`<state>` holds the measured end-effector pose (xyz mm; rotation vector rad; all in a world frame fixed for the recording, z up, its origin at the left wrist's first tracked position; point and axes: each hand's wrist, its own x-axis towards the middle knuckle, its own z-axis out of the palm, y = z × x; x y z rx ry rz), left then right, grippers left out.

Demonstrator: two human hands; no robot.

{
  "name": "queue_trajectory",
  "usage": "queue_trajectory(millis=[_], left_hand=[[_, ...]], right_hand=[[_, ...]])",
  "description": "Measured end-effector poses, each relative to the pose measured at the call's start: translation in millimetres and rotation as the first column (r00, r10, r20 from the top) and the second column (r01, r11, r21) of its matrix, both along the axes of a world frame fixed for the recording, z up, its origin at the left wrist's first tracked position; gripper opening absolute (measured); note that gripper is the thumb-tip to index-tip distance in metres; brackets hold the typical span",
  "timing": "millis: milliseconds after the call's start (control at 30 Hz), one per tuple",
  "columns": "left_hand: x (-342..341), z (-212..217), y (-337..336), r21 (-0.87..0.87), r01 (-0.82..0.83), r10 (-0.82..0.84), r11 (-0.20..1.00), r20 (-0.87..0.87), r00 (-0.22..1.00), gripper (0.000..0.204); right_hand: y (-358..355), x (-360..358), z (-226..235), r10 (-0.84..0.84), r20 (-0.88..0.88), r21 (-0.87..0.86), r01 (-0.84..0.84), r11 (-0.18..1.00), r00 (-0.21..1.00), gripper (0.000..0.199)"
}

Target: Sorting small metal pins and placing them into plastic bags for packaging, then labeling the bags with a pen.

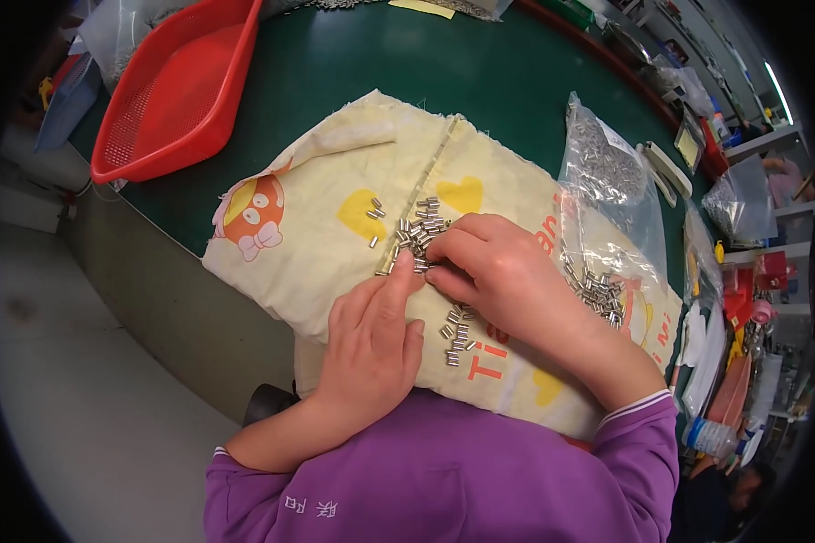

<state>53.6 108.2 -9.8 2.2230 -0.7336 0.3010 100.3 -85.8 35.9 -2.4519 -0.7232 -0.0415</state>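
Note:
Small shiny metal cylinders (415,233) lie in a loose pile on a pale yellow printed cloth (317,244) in front of me. My left hand (371,335) rests on the cloth at the near left of the pile. Its index finger stretches forward and touches the pile's edge, with the thumb apart. On the pile's right side, my right hand (507,267) has its thumb and fingertips drawn together among the pieces. What lies between those fingertips is hidden. A smaller group of cylinders (457,337) sits nearer to me, between the hands. More cylinders (599,297) lie right of my right hand.
A red perforated plastic basket (167,100) stands at the far left of the green table (335,54). At the right, a clear plastic bag (607,163) holds many small metal pieces. Shelves with bags and tools line the right side; a person (743,489) is at the lower right.

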Motion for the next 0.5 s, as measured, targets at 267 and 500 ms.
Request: queue_trajectory(millis=[267, 500], left_hand=[[0.3, 1.0, 0.1, -0.012, 0.002, -0.002, 1.000, -0.012, 1.000, 0.076], [0.7, -0.2, -1.5, -0.013, -0.001, 0.001, 1.000, -0.009, 1.000, 0.076]], right_hand=[[-4.1, -2.8, 4.1, -0.088, -0.139, 0.013, 0.091, 0.996, 0.986, 0.012], [-6.2, 0.2, 8.2, -0.036, -0.128, -0.005, 0.035, 0.999, 0.991, 0.014]])
